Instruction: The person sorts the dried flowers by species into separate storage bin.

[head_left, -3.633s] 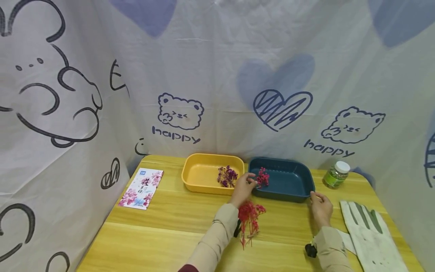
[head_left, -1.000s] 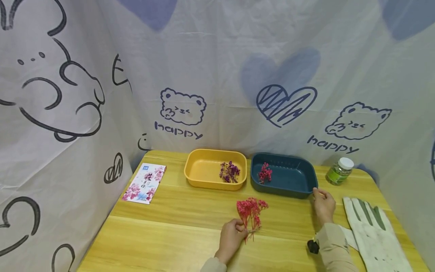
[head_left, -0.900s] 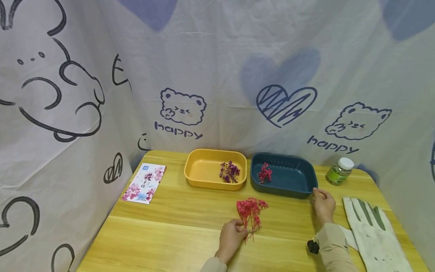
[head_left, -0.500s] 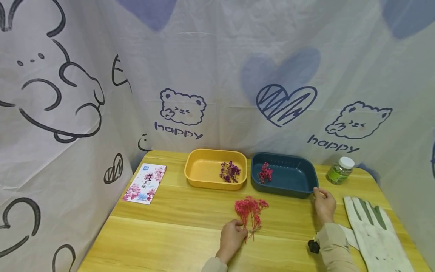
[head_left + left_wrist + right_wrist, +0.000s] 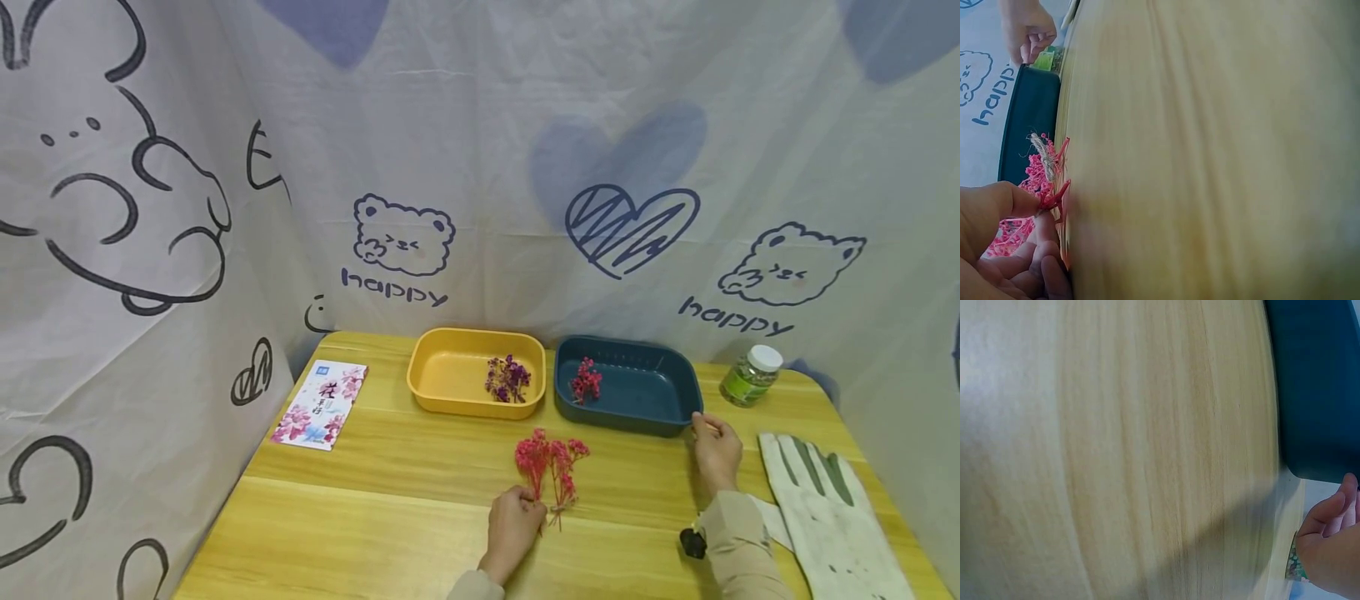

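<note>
My left hand (image 5: 513, 529) pinches the thin stems of a red dried-flower sprig (image 5: 532, 457) between thumb and forefinger, low over the table. Right beside it is the rest of the red bunch (image 5: 564, 467), with a twist of twine (image 5: 1042, 156) round its stems in the left wrist view. My right hand (image 5: 716, 450) grips the near right corner of a dark blue tray (image 5: 637, 423), fingers at its rim. A smaller red sprig (image 5: 587, 382) lies at the left end inside that tray. In the yellow tray (image 5: 442, 403), purple dried flowers (image 5: 507, 379) lie at the right.
A jar with a white lid (image 5: 752, 377) stands right of the blue tray. A white glove with green stripes (image 5: 825, 517) lies at the right edge. A flower-printed card (image 5: 321, 405) is at the left. Printed cloth (image 5: 480, 167) hangs behind the wooden table (image 5: 360, 517).
My left hand came back from the blue tray, leaving a small sprig there, and took hold of the bunch's stems. Its sprig has since parted slightly leftward. The right hand stays put.
</note>
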The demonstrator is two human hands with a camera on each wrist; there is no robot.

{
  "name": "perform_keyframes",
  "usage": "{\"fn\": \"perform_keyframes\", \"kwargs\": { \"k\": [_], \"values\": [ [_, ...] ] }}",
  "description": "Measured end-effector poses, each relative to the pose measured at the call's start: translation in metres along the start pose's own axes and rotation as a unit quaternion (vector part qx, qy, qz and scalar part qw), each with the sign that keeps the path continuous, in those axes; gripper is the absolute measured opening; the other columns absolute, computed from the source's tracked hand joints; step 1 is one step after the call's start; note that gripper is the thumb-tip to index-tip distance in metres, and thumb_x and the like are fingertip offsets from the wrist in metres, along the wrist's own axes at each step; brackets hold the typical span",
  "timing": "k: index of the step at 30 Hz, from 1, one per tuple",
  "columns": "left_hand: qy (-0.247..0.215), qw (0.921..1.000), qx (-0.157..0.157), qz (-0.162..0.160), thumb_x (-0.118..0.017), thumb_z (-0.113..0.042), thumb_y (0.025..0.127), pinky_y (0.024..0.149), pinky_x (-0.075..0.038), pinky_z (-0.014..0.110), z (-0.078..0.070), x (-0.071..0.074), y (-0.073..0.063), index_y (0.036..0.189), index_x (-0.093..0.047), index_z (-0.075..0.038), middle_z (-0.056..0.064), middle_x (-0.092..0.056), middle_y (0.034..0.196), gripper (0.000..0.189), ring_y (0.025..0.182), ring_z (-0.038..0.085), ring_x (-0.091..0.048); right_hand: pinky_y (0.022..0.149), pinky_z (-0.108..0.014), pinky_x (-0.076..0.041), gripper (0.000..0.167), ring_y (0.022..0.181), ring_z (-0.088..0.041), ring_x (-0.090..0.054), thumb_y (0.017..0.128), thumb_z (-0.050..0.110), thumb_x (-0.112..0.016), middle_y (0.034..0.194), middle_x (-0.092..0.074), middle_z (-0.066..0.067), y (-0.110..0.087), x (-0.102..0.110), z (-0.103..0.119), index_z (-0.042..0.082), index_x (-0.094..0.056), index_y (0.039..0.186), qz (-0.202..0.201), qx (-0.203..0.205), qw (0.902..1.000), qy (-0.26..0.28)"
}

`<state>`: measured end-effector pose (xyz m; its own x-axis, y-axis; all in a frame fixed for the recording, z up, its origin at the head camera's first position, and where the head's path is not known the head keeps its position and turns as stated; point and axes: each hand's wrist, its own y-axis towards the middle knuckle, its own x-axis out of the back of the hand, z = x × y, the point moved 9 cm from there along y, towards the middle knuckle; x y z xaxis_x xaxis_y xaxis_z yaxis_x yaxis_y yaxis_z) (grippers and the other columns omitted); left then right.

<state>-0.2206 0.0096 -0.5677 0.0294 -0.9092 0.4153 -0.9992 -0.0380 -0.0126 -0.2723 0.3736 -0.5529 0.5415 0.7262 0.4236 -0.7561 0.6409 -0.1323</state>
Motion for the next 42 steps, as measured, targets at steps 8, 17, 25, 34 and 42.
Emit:
{"fn": "perform_keyframes", "kwargs": {
  "k": [8,17,25,34,42],
  "values": [
    [0.003,0.9998,0.004,-0.017,-0.067,-0.004,0.073,0.050,-0.041,0.021,0.002,0.002,0.000,0.074,-0.065,-0.006,-0.005,-0.060,0.059,0.003,0.052,0.002,-0.050,0.055,-0.018,-0.040,0.048,0.060,0.003,-0.050,0.095,0.037,-0.054,0.073,-0.060,0.014,0.002,-0.001,-0.001,-0.003,-0.057,0.123,-0.003,0.006,0.9999,0.009],
    [-0.011,0.9997,0.013,-0.019,-0.066,-0.004,0.075,0.054,-0.043,0.021,0.005,0.003,0.000,0.076,-0.067,-0.006,-0.006,-0.060,0.064,0.002,0.058,0.001,-0.051,0.055,-0.018,-0.039,0.049,0.059,0.005,-0.048,0.095,0.037,-0.053,0.071,-0.057,0.016,0.001,0.000,0.002,-0.003,-0.057,0.123,-0.004,0.012,0.9999,0.001],
    [-0.036,0.9993,-0.003,-0.010,-0.068,-0.004,0.076,0.054,-0.043,0.019,0.005,0.002,0.001,0.080,-0.067,-0.002,-0.006,-0.061,0.066,0.004,0.058,0.000,-0.049,0.055,-0.017,-0.040,0.049,0.060,0.005,-0.049,0.095,0.037,-0.053,0.072,-0.058,0.017,0.001,0.000,0.002,-0.002,-0.056,0.124,-0.003,0.010,0.9999,0.004],
    [-0.099,0.9947,-0.005,0.026,-0.068,-0.003,0.081,0.058,-0.045,0.017,-0.001,0.000,0.007,0.087,-0.066,0.004,0.002,-0.063,0.073,0.009,0.064,0.003,-0.051,0.055,-0.016,-0.039,0.050,0.059,0.006,-0.050,0.095,0.037,-0.053,0.067,-0.055,0.021,0.000,-0.001,0.003,-0.004,-0.055,0.124,0.004,0.009,0.9999,0.011],
    [-0.126,0.9909,-0.009,0.045,-0.066,-0.005,0.085,0.064,-0.047,0.018,-0.007,-0.003,0.015,0.095,-0.065,0.006,0.003,-0.064,0.079,0.015,0.070,0.004,-0.053,0.054,-0.016,-0.040,0.047,0.058,0.005,-0.049,0.095,0.035,-0.054,0.067,-0.054,0.020,0.001,-0.001,0.001,-0.003,-0.056,0.123,-0.003,0.004,0.9999,0.011]
  ]
}}
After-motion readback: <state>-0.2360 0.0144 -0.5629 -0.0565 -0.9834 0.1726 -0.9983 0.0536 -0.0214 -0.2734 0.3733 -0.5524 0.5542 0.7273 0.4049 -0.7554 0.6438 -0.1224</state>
